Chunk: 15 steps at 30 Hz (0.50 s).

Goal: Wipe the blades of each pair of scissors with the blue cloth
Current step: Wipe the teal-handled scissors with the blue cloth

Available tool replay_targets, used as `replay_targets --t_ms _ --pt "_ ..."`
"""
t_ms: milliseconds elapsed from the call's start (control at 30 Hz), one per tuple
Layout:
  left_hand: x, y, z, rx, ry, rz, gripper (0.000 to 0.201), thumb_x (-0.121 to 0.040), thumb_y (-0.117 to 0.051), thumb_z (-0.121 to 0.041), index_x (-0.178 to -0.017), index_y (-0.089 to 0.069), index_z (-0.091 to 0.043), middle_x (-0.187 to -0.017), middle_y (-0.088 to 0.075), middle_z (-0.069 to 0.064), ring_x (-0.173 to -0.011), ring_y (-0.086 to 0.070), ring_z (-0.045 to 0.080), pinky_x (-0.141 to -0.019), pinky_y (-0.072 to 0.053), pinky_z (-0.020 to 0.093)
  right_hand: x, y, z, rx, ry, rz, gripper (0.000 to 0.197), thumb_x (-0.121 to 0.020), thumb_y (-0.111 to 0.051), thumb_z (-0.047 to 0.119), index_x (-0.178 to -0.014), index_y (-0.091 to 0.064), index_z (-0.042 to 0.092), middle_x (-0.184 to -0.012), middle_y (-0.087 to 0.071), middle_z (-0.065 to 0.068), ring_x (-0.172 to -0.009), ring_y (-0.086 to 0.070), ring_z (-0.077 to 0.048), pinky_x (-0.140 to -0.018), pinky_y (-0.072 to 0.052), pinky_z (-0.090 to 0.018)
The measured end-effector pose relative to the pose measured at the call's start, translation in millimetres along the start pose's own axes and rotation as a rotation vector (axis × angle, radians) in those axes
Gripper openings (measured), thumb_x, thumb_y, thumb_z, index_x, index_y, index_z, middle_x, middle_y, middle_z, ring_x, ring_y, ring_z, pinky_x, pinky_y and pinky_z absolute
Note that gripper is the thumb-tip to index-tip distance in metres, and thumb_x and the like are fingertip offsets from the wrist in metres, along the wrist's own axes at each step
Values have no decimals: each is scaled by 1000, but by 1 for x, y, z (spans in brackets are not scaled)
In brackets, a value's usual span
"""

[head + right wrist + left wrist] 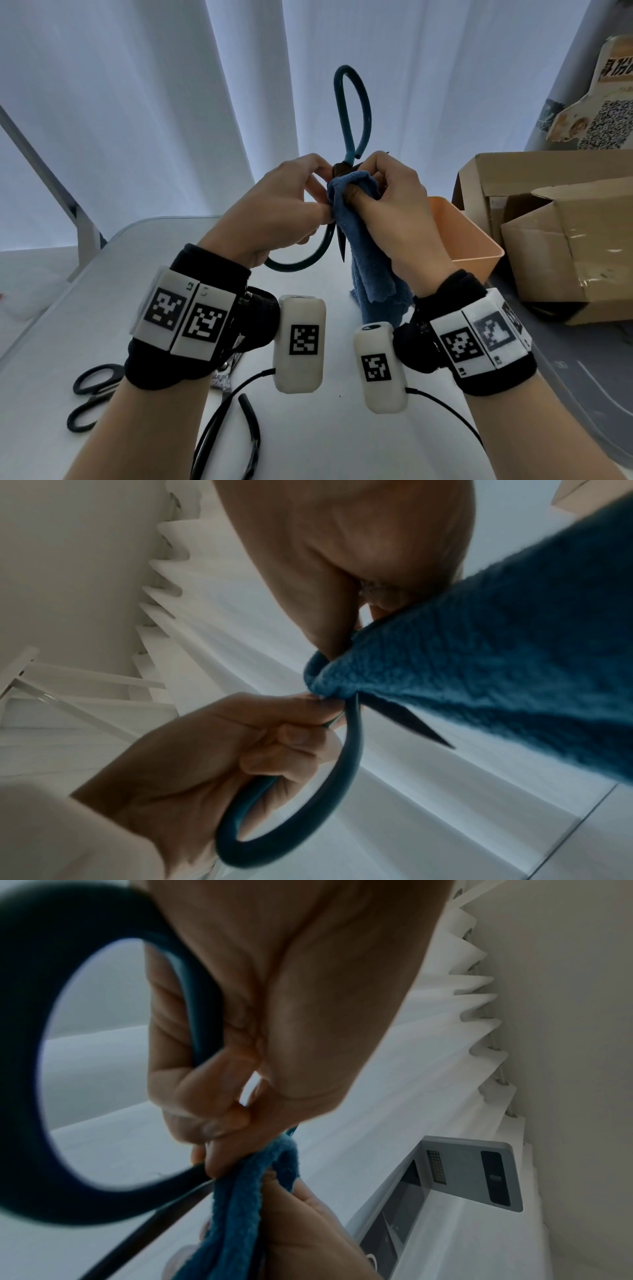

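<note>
Large scissors with teal loop handles [352, 113] are held in the air above the table, spread wide open. My left hand [284, 205] grips the lower handle loop [31, 1069] near the pivot. My right hand [387, 202] pinches the blue cloth [363, 253] around one blade by the pivot; the rest of the cloth [496, 664] hangs down. A dark blade tip [341, 246] pokes out below the cloth and shows again as a blade tip [428, 729] in the right wrist view. A pair of black-handled scissors [92, 394] lies on the table at the lower left, partly under my left forearm.
The grey table [102, 274] runs under both arms. An orange tub [466, 240] stands right of my right hand, with open cardboard boxes [561, 240] behind it. Another dark scissor handle [251, 425] and black cables [219, 411] lie near the front. White curtains [137, 102] hang behind.
</note>
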<state>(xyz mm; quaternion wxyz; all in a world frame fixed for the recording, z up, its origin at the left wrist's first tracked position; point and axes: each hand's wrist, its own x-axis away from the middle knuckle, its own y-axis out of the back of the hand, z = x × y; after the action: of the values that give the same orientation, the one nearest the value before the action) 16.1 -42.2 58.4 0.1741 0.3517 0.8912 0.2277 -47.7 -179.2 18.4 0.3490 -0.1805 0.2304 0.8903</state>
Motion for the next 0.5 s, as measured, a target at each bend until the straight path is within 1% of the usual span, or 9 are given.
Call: replay_targets --t_ms 67,100,167,267,367,433,500 --pt "0 0 0 3 -1 3 28 -88 -66 -4 -111 -61 -19 -93 -64 -2 -51 -51 5 -49 -44 19 -1 0 -1 -30 -14 0 13 -88 -69 18 -83 -57 17 -69 -62 -1 -66 -62 -16 -64 -53 -33" --pt "0 0 1 -1 1 8 28 -88 -66 -3 -111 -61 -19 -93 -64 -2 -51 -51 5 -49 -44 20 -1 0 -2 -37 -20 8 14 -88 -69 18 -82 -57 19 -69 -62 -2 -66 -62 -17 -64 -54 -36" --pt "1 -2 1 -6 8 23 28 -88 -65 -2 -111 -61 -18 -93 -64 -1 -50 -51 6 -49 -44 21 -1 1 -2 -39 -21 39 16 -86 -70 16 -80 -56 18 -70 -61 -4 -67 -62 -17 -66 -55 -38" --pt "1 -2 2 -7 17 31 29 -87 -64 0 -111 -60 -17 -92 -63 0 -48 -49 5 -47 -43 20 -1 3 -3 -19 -19 69 16 -84 -72 14 -81 -57 10 -73 -63 -13 -69 -62 -17 -71 -57 -42" --pt "2 0 1 0 16 32 29 -88 -64 0 -111 -61 -18 -92 -63 -1 -51 -49 6 -47 -42 18 -1 6 -2 -48 -52 75 15 -80 -74 23 -81 -61 15 -76 -67 -11 -74 -67 -22 -73 -59 -46" --pt "2 2 0 7 22 37 30 -89 -65 0 -112 -62 -19 -93 -63 0 -53 -50 7 -47 -42 18 -1 8 -1 -45 -68 90 15 -80 -74 23 -79 -60 19 -74 -64 -5 -71 -63 -20 -70 -57 -43" --pt "3 5 -1 11 35 36 30 -89 -65 0 -112 -62 -20 -94 -63 0 -52 -51 6 -47 -42 17 -4 12 -3 -10 -75 77 19 -81 -74 17 -75 -56 20 -69 -57 1 -65 -57 -13 -62 -51 -33"
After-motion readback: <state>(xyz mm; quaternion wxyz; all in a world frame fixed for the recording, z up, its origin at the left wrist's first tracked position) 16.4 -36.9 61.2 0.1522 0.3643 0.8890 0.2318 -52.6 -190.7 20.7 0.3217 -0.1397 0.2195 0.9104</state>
